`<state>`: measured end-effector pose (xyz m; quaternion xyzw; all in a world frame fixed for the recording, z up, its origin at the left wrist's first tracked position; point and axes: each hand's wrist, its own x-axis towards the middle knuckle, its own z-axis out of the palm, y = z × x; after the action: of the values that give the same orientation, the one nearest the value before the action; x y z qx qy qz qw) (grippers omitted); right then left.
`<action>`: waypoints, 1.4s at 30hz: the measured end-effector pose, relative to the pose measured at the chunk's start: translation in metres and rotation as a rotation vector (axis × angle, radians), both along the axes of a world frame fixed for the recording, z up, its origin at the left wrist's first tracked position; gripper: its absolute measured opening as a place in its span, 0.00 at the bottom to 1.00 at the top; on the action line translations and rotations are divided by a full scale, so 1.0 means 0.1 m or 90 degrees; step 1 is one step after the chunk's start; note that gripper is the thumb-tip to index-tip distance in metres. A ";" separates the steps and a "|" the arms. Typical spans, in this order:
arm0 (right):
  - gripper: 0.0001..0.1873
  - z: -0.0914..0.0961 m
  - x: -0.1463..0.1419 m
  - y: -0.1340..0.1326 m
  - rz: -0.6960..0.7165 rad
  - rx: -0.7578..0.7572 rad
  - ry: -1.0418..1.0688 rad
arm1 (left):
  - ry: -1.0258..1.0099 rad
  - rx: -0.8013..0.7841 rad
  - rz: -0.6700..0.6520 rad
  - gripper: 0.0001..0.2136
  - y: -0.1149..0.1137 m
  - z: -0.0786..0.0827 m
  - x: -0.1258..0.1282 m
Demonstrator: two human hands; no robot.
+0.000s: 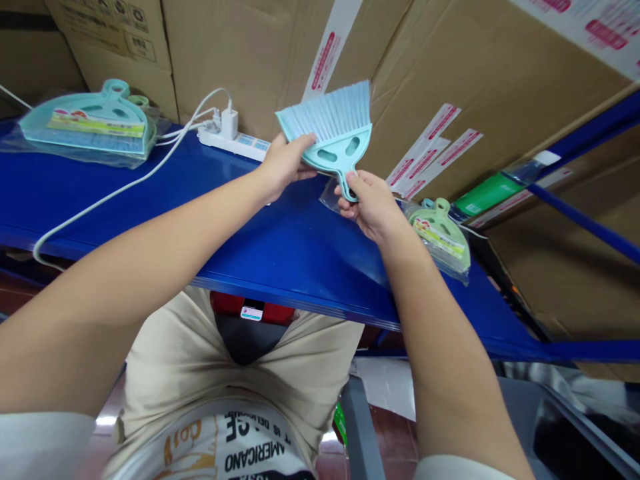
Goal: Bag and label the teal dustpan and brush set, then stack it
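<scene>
A small light blue hand brush [336, 137] with pale bristles is held up over the blue shelf [280, 247]. My left hand [283, 167] grips the brush's left edge at the base of the bristles. My right hand [367, 203] pinches its short handle from below, with a bit of clear plastic wrap under the fingers. A green brush-and-dustpan set [440, 233] in a clear bag lies just right of my right hand. A teal packaged dustpan set [90, 127] rests at the shelf's far left.
A white power strip [233, 141] with a plugged charger and white cables lies at the back of the shelf. Large cardboard boxes [250, 53] stand behind it. A green packet [487, 193] sits at the right. My lap and a red-and-black object are below the shelf edge.
</scene>
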<state>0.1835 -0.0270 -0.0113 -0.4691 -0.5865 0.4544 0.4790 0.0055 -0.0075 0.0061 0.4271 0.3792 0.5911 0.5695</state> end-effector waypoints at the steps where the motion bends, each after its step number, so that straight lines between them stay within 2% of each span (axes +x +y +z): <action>1: 0.25 0.01 0.00 0.00 0.003 0.001 -0.004 | 0.002 -0.001 0.015 0.13 0.02 0.01 -0.03; 4: 0.24 0.04 0.03 -0.02 0.010 0.001 -0.013 | 0.026 -0.008 0.052 0.13 0.09 0.05 -0.14; 8: 0.22 0.06 0.07 -0.04 0.025 -0.004 -0.018 | 0.060 -0.012 0.074 0.05 0.16 0.08 -0.25; 13: 0.21 0.05 0.11 -0.03 0.041 -0.014 -0.029 | 0.076 -0.017 0.096 0.08 0.19 0.06 -0.27; 20: 0.22 0.04 0.14 0.02 0.028 -0.017 -0.019 | 0.068 -0.021 0.071 0.13 0.20 0.03 -0.28; 24: 0.24 0.02 0.14 0.04 0.021 -0.030 -0.004 | 0.059 -0.015 0.062 0.13 0.22 0.00 -0.27; 28: 0.21 0.01 0.11 0.03 0.012 -0.052 0.014 | 0.059 -0.010 0.050 0.14 0.23 -0.01 -0.26; 42: 0.19 0.01 0.13 0.03 0.031 -0.029 0.004 | 0.061 -0.006 0.052 0.13 0.26 -0.03 -0.25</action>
<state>0.1966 -0.0241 -0.0104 -0.4645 -0.5856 0.4806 0.4586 -0.0194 0.0180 0.0034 0.4361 0.4260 0.5908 0.5285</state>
